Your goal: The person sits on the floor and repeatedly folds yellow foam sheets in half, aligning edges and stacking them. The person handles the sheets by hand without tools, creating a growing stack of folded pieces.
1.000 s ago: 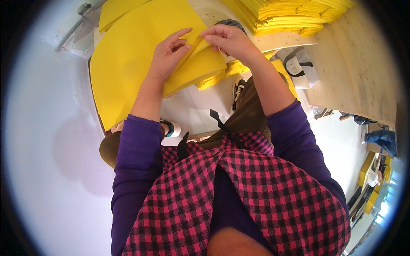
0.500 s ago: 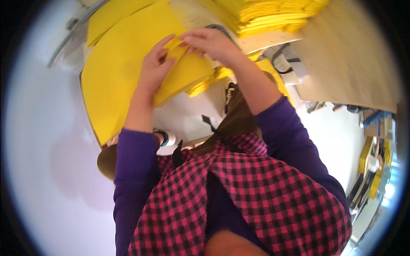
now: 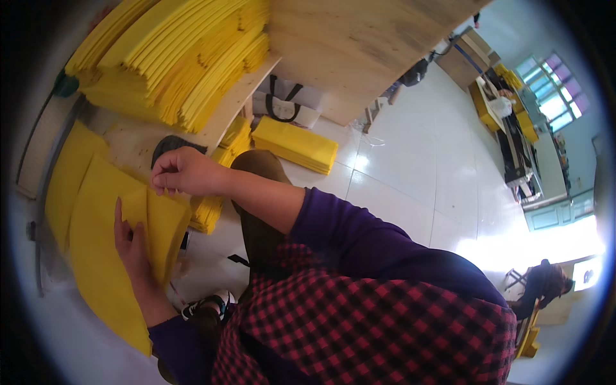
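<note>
Yellow fabric sheets (image 3: 102, 244) lie spread on the work surface at the left, with a folded flap (image 3: 135, 206) standing up between my hands. My left hand (image 3: 135, 253) rests against the sheets beside that flap, thumb and fingers apart. Above the right-hand layer of fabric (image 3: 168, 221), my right hand (image 3: 186, 172) is closed in a pinch, its fingertips close to the fabric's upper edge. Whether cloth is caught between those fingertips is hidden. A dark grey piece (image 3: 172, 146) lies just behind my right hand.
Tall stacks of folded yellow fabric (image 3: 186, 61) stand on a wooden board at the back. A yellow bundle (image 3: 295, 144) lies on the tiled floor (image 3: 410, 173), near a white bag with black handles (image 3: 301, 115). A large wooden panel (image 3: 359, 45) rises behind them.
My view has swung to the right, so the hands now appear farther left and more floor shows. My right hand has drawn slightly apart from my left and is more tightly curled.
</note>
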The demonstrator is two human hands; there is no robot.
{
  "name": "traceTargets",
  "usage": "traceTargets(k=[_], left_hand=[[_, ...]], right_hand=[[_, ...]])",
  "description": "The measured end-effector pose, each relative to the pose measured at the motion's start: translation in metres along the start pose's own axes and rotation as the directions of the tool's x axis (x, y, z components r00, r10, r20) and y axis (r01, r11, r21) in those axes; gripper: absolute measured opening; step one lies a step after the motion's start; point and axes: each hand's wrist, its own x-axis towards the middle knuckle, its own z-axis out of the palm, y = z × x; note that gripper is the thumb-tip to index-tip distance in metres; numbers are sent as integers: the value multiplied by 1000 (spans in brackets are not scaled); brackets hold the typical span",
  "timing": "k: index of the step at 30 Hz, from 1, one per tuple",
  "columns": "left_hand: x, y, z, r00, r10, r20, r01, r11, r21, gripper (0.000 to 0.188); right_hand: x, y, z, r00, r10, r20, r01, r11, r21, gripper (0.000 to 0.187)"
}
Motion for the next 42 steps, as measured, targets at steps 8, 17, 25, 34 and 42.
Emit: traceTargets(k=[8, 17, 25, 34, 42], left_hand=[[0, 5, 4, 996, 52, 76, -40, 987, -154, 61], [0, 1, -1, 994, 11, 110, -2, 996, -85, 60], [4, -3, 1, 998, 33, 62, -25, 992, -125, 57], [3, -4, 0, 1000, -14, 5, 14, 1000, -2, 55], [3, -19, -9, 996, 89, -4, -88, 996, 24, 58]], right_hand=[[-31, 17, -46, 966, 80, -247, -158, 935, -317, 20], [-74, 63, -70, 977, 61, -204, -213, 237, -948, 24], [-72, 59, -64, 982, 25, -188, -189, 241, -952, 22], [-69, 65, -78, 987, -78, -140, -107, 330, -938, 23], [-43, 61, -60, 985, -105, -137, -21, 717, -697, 16]])
